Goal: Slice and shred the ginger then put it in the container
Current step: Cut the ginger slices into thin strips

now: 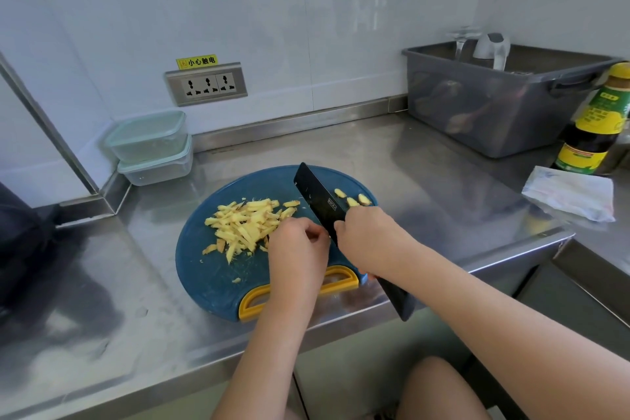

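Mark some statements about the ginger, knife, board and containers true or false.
1. The right hand grips the black knife. True.
2. The shredded ginger lies in a container. False: it lies on the blue cutting board.
3. The two clear containers are stacked one on the other. True.
4. The cutting board is square and red. False: it is round and blue.
5. The left hand is over the board, beside the blade. True.

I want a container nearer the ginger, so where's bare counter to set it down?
Bare counter lies left of the cutting board, toward the front edge, and behind it between the stacked containers and grey bin. The right end is crowded: bottle and cloth.
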Tool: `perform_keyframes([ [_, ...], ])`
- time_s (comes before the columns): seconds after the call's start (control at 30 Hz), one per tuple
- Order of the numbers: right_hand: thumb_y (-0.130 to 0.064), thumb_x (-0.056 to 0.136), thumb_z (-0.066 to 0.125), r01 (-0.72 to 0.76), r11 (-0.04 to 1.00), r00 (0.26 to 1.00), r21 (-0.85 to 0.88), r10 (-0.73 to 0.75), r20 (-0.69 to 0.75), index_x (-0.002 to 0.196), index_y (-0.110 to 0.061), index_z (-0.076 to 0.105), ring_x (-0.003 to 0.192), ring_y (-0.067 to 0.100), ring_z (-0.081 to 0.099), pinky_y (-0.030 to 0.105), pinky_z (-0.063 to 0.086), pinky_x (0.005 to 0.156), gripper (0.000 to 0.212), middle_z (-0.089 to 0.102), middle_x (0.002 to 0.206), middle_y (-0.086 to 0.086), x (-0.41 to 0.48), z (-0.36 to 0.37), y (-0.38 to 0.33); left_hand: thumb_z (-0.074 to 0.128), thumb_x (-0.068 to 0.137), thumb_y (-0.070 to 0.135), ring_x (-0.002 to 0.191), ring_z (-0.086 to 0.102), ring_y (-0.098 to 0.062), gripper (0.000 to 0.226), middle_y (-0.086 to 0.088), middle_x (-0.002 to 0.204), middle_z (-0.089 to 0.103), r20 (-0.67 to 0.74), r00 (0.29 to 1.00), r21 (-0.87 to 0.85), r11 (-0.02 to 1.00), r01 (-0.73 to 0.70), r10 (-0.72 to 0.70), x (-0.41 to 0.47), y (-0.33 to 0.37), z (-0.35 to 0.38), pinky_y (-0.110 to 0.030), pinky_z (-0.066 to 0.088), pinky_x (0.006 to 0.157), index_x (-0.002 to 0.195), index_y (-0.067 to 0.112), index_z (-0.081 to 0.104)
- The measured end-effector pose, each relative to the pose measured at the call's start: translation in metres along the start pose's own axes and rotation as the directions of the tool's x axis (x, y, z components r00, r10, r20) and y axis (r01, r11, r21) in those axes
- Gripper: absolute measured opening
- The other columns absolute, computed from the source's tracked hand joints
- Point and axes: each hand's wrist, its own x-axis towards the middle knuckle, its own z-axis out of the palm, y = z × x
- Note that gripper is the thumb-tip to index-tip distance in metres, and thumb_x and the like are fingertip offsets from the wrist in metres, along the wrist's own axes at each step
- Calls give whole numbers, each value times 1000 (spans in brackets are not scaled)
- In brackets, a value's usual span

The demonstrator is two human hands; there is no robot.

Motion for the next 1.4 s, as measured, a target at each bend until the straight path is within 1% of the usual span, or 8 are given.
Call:
perform_keyframes([
  [0.1, -14, 97, 37, 51, 988, 997, -147, -59, -51, 95, -4, 53, 91, 31, 57, 33, 38, 67, 19, 44, 77, 6, 0, 7, -1, 63, 85, 9, 58, 48, -1, 14, 2, 70, 61, 10, 1000, 3, 1000, 9, -9, 0, 2, -1, -8, 34, 52, 75, 8, 73],
  [0.37, -10, 94, 42, 34, 970, 999, -242, -39, -18, 109, -2, 58, 97, 30, 59, 33, 42, 70, 23, 60, 105, 14, 16, 9, -10, 61, 85, 7, 56, 46, 0, 12, 6, 66, 56, 74, 997, 25, 999, 21, -23, 2, 4, -5, -6, 33, 51, 77, 8, 71],
  [0.6, -13, 97, 39, 27, 974, 1000, -224, -30, -10, 111, 2, 57, 93, 32, 60, 34, 45, 71, 28, 56, 95, 17, 6, -1, 4, 61, 89, 18, 62, 48, -5, 20, 2, 78, 62, 52, 994, 117, 988, -97, 92, -5, -6, 2, -11, 33, 56, 72, 17, 72],
  [0.8, -20, 91, 59, 149, 870, 987, -470, -103, 123, 129, -2, 47, 96, 20, 62, 25, 45, 67, 44, 58, 117, 12, -8, -13, 5, 63, 87, 12, 59, 49, -1, 17, 3, 74, 63, 0, 996, 16, 996, -93, 93, -10, 0, -7, -6, 36, 61, 75, 10, 74],
  [0.97, -20, 96, 51, 169, 825, 986, -539, -132, 106, 126, -2, 50, 64, 13, 52, 19, 43, 52, 35, 62, 99, 9, -10, -15, 5, 65, 84, 10, 58, 50, 0, 14, 6, 69, 62, 1, 999, -34, 999, -41, 41, -12, 3, -11, -13, 37, 70, 74, 11, 74],
  [1.13, -19, 96, 54, 205, 799, 979, -566, -155, 135, 124, -4, 51, 86, 16, 66, 23, 51, 66, 32, 63, 103, 7, -13, -8, 0, 63, 82, 6, 64, 60, -21, 20, -7, 66, 67, 24, 999, -30, 999, -33, 33, -11, 2, -11, -2, 34, 60, 65, 6, 73],
  [1.27, -19, 99, 44, 319, 682, 947, -658, -262, 188, 104, -4, 56, 55, 12, 53, 20, 44, 46, 20, 60, 78, 5, -7, -5, 2, 64, 83, 7, 58, 55, -15, 21, -6, 64, 67, 27, 999, -45, 998, -38, 39, -11, 3, -12, -1, 36, 60, 64, 8, 72],
  [1.4, -13, 95, 54, 149, 860, 989, -488, -120, 90, 126, -3, 52, 86, 19, 62, 22, 45, 55, 33, 60, 101, 8, -9, 0, -2, 64, 83, 8, 57, 53, -7, 20, 2, 64, 65, 42, 999, -49, 999, -21, 23, -11, 3, -11, -3, 38, 58, 66, 13, 72],
])
